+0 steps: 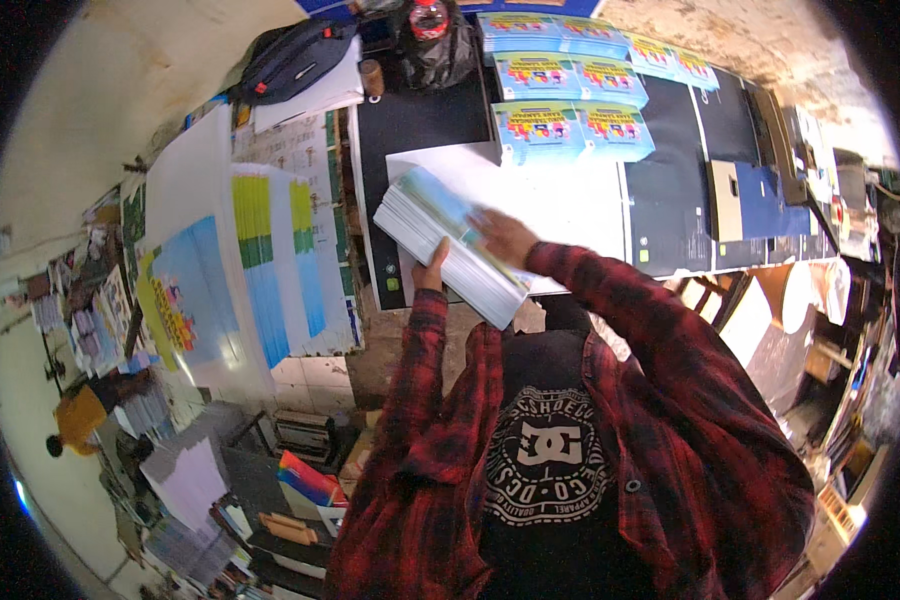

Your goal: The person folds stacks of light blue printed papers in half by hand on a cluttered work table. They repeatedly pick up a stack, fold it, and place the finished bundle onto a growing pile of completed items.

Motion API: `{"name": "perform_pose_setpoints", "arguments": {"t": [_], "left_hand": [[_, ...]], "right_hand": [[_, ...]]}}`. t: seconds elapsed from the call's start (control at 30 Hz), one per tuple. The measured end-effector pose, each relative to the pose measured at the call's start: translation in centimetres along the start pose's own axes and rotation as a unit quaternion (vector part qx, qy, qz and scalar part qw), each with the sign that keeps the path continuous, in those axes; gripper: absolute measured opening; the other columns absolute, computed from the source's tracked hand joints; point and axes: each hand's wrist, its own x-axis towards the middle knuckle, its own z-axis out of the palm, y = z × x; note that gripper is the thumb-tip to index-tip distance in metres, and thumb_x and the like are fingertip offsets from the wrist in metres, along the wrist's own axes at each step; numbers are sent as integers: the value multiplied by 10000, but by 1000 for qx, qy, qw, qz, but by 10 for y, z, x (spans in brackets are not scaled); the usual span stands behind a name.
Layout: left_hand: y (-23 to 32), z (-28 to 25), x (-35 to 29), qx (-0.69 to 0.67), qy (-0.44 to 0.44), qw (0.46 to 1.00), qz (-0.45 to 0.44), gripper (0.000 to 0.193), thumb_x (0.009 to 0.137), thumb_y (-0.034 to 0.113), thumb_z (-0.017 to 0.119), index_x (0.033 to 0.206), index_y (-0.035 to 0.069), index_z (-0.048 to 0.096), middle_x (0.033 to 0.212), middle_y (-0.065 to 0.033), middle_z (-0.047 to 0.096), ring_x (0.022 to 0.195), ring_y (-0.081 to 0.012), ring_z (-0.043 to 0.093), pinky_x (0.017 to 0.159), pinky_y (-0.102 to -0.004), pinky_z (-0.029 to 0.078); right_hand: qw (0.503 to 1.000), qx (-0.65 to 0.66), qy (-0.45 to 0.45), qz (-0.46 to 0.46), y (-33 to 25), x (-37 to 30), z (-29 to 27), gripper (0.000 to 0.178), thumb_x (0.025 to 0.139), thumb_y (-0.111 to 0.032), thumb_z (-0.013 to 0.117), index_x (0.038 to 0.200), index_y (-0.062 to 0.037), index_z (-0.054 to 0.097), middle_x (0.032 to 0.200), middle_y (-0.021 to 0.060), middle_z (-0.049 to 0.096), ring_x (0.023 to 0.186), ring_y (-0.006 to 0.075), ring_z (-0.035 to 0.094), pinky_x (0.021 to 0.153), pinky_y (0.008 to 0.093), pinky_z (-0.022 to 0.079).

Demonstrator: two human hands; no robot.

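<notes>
A thick stack of thin booklets (440, 240) with blue and green covers lies at a slant over the table's near edge, its white page edges toward my left side. My left hand (431, 266) is closed on the near left side of the stack, the thumb up against the page edges. Over the right side of the stack is my right hand (505, 240), touching or just above the covers; motion smears its fingers. Beneath the far part of the stack spreads a large white sheet (560, 205).
Piles of colourful booklets (540, 135) stand in rows beyond the sheet. A black waist bag (295, 65) and a black plastic bag with a bottle (435, 55) are at the back. Large printed sheets (195, 290) lie on the left. A cardboard piece (725, 200) stands at right.
</notes>
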Motion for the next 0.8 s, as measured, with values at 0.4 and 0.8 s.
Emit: {"name": "perform_pose_setpoints", "arguments": {"t": [0.4,0.8], "left_hand": [[-41,-38,36,101,51,993,40,609,680,285,834,1110,-79,604,1123,-138,626,975,-227,612,868,-350,488],[-118,-64,61,-102,-28,985,136,484,796,141,729,1208,-43,556,1173,-136,600,1048,-237,585,880,-360,484]], "right_hand": [[983,-157,-96,6,-65,20,7,558,990,-388,285,1446,-67,252,1516,136,206,1408,285,174,1147,416,173],[925,-375,-42,-49,-54,38,49,759,908,-546,366,1469,-68,184,1537,97,169,1421,256,148,1149,430,128]]}}
